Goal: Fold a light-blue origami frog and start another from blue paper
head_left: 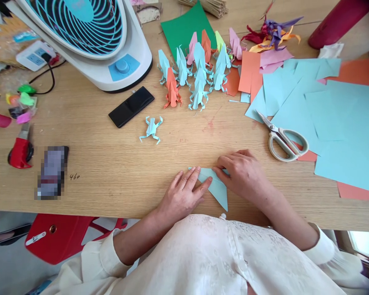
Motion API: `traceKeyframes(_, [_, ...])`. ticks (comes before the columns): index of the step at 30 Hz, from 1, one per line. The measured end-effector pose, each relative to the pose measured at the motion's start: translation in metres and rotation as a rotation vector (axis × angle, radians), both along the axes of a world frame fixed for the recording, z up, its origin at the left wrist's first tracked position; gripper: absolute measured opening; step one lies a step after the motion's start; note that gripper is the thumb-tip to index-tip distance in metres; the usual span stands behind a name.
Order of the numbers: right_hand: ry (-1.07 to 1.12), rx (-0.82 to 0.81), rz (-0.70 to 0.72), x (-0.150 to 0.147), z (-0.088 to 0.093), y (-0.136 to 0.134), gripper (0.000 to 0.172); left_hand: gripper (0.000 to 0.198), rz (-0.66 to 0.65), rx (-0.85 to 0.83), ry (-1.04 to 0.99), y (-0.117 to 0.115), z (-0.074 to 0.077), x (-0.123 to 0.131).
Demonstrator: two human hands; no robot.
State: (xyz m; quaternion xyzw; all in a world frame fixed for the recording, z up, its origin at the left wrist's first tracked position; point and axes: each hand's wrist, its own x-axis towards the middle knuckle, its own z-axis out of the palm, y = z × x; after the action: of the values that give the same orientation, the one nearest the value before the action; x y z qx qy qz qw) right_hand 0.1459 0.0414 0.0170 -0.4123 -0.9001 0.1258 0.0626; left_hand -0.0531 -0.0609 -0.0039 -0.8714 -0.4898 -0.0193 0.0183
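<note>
A light blue sheet of origami paper (220,192), folded to a pointed shape, lies on the table close to my body. My left hand (184,192) rests on its left part with fingers stretched out, pressing it down. At the paper's upper right edge, my right hand (244,174) is closed, thumb and fingers pinching the corner; the fingertips partly cover that corner. Beyond my hands lies a light blue paper frog (151,129). Several upright folded paper figures, mostly light blue, stand farther back, with an orange one (172,90) at their front left.
Scissors (284,141) lie on light blue sheets (350,151) at the right. A fan (126,67) stands at the back left, near a black phone (131,106). Farther left are a second, blurred phone (52,172) and a red-handled cutter (21,149). A green sheet (187,30) lies behind the figures.
</note>
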Motion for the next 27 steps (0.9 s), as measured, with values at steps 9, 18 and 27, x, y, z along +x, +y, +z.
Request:
traceKeyframes(9, [0.263,-0.385,0.011,0.022,0.012,0.014,0.008,0.064,0.008,-0.029,0.007,-0.001,-0.001,0.002])
traceKeyframes(18, [0.267,-0.451,-0.014,0.04,0.016,0.022,0.015,0.06,0.007,0.032,0.008,-0.002,-0.004,0.003])
traceKeyframes(27, [0.25,-0.427,-0.045,0.041,0.014,0.022,0.012,0.057,-0.029,0.111,0.029,-0.005,-0.013,0.001])
